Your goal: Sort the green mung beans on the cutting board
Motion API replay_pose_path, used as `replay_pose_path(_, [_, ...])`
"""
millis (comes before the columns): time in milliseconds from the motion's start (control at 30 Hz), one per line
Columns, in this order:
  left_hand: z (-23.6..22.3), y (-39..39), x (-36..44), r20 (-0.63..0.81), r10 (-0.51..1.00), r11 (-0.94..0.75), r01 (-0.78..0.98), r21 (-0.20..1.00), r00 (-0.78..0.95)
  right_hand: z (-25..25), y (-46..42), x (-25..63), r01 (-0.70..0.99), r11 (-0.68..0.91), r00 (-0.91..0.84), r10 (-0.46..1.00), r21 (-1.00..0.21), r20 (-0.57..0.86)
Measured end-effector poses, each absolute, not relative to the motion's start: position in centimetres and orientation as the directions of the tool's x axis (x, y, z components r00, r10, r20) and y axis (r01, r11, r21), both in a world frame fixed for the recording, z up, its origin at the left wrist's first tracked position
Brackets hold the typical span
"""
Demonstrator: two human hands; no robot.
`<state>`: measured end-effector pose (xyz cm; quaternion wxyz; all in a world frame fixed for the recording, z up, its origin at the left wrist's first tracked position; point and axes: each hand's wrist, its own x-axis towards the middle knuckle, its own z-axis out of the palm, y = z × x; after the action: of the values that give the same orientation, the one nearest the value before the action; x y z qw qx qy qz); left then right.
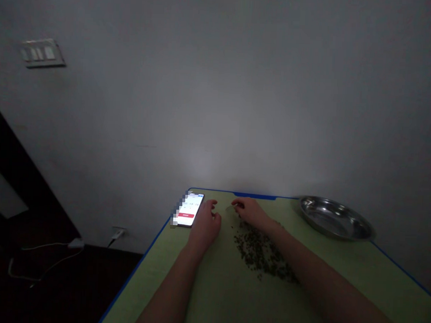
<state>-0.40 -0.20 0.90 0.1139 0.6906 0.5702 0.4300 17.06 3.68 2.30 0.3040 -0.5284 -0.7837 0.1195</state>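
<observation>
A scatter of small dark grains [260, 251] lies on the green table [225, 293]. My right hand [251, 211] rests at the far end of the pile, fingers curled in a pinch; what they hold is too small to make out. Beside a lit phone [190, 209], my left hand [206, 222] lies on the table with its fingers loosely bent and apart, holding nothing.
A steel bowl [335, 217] stands at the table's far right corner. The table has a blue edge and stands against a grey wall. On the dark floor to the left lie white cables [46, 254] and a plug. A switch plate [42, 53] is on the wall.
</observation>
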Motion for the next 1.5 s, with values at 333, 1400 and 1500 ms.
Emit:
replay_pose_path(333, [1.2, -0.3, -0.4, 0.465, 0.885, -0.321, 0.681, 0.658, -0.032, 1.2, 4.4, 16.4, 0.778, 0.362, -0.228, 0.925, -0.514, 0.305])
replay_pose_path(1400, [2.3, -0.8, -1.0, 0.565, 0.813, -0.351, 0.658, 0.666, -0.138, 2.1, 2.7, 12.8, 0.631, 0.566, -0.534, 0.813, -0.530, 0.233])
replay_pose_path(1500, [2.2, -0.8, -1.1, 0.579, 0.804, -0.359, 0.663, 0.657, -0.139, 2.1, 3.0, 12.6, 0.642, 0.559, -0.518, 0.821, -0.524, 0.240])
